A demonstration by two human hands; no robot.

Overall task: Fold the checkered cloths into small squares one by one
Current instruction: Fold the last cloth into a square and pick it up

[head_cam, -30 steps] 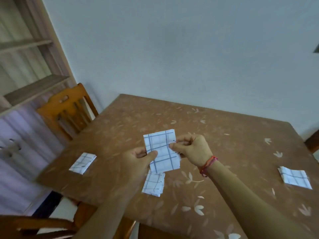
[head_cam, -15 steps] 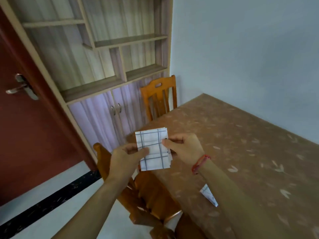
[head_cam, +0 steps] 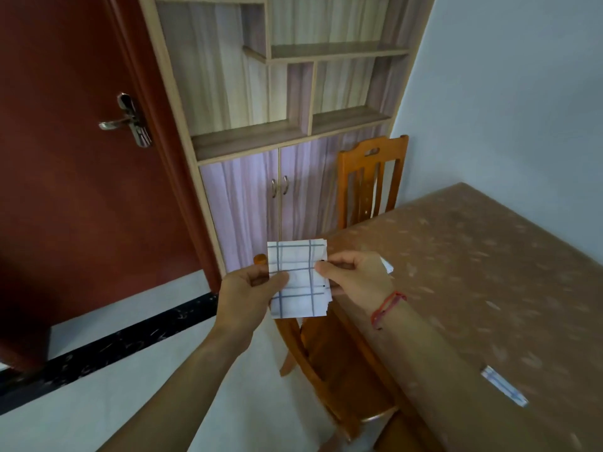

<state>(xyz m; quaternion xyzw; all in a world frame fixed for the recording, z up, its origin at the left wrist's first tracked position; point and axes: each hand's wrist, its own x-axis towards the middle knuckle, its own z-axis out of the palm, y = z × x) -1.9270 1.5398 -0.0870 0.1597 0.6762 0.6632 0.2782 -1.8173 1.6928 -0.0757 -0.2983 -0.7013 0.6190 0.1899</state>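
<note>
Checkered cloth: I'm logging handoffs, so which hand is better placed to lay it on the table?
Probably the right hand: it pinches the checkered cloth on the side nearest the table; the left hand holds the far edge.

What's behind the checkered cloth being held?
Parts of the near chair and the edge of the table show around the checkered cloth. Most of the chair's top and the fingers of the left hand are covered. The right hand pinches its right edge.

One head-worn view, aimed forward and down, close over left hand (head_cam: 243, 296) and right hand (head_cam: 354, 275), table (head_cam: 473, 256) at right, door (head_cam: 65, 190) and cabinet (head_cam: 248, 203) beyond.
</note>
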